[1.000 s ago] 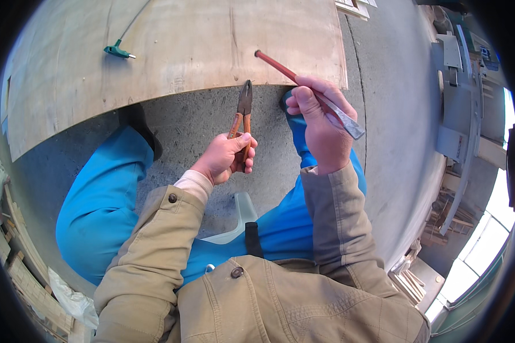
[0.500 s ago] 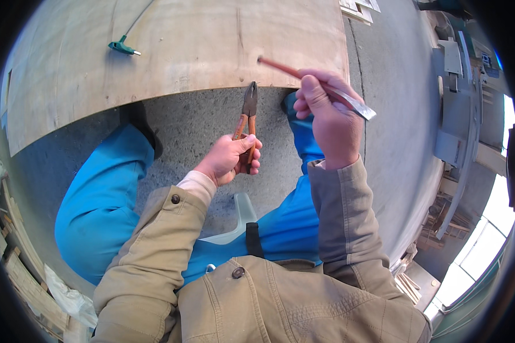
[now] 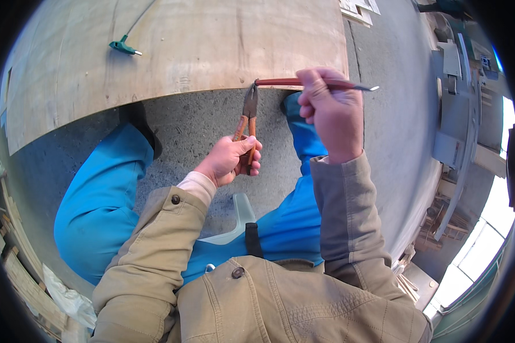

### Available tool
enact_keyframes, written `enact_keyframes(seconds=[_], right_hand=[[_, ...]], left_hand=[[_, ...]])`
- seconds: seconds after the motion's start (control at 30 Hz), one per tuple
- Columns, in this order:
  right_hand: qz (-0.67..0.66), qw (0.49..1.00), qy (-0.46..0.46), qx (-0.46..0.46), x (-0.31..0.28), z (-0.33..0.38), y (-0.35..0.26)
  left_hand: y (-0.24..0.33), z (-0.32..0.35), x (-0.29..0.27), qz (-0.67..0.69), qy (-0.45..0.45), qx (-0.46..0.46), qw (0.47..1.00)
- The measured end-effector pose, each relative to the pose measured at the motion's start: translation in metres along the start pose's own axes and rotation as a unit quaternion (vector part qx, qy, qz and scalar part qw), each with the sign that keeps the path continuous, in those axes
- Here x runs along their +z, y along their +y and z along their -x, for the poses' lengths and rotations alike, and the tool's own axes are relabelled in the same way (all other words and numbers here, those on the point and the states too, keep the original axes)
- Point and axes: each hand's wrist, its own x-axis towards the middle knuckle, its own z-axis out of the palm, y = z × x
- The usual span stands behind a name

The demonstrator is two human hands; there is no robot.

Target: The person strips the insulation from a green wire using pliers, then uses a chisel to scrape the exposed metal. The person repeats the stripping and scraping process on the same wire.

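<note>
My left hand (image 3: 233, 158) is closed around the orange handles of a pair of pliers (image 3: 250, 108). The jaws point away from me, at the near edge of a wooden board (image 3: 171, 46). Whatever the jaws may grip is too small to make out. My right hand (image 3: 333, 114) is closed around a slim red pry bar (image 3: 277, 82) with a flattened, bright end on the right. The bar lies almost level, its dark left end at the tips of the pliers, apparently touching them.
A green T-handled hex key (image 3: 122, 46) rests on the board at the far left. My blue-trousered legs are spread on both sides of the concrete floor (image 3: 183, 154). Wood pieces (image 3: 360, 11) lie beyond the board's right corner, and machinery (image 3: 452, 114) stands far right.
My right hand has swung the pry bar down from a slant to almost level, bringing its left end to the pliers' tips. My left hand and the pliers have barely moved.
</note>
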Motion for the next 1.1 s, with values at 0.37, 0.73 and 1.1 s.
enact_keyframes(seconds=[0.37, 0.73, 1.1], right_hand=[[0.037, 0.995, 0.016, -0.092, 0.004, -0.01, 0.001], [0.168, 0.969, 0.005, -0.179, 0.012, -0.029, 0.032], [0.035, 0.921, 0.173, -0.348, 0.013, -0.016, -0.002]], left_hand=[[-0.001, 0.0, -0.001, 0.008, -0.001, 0.001, 1.0], [-0.003, -0.001, -0.001, 0.012, 0.001, -0.003, 1.0], [-0.003, -0.003, -0.002, 0.005, -0.003, -0.001, 1.0]])
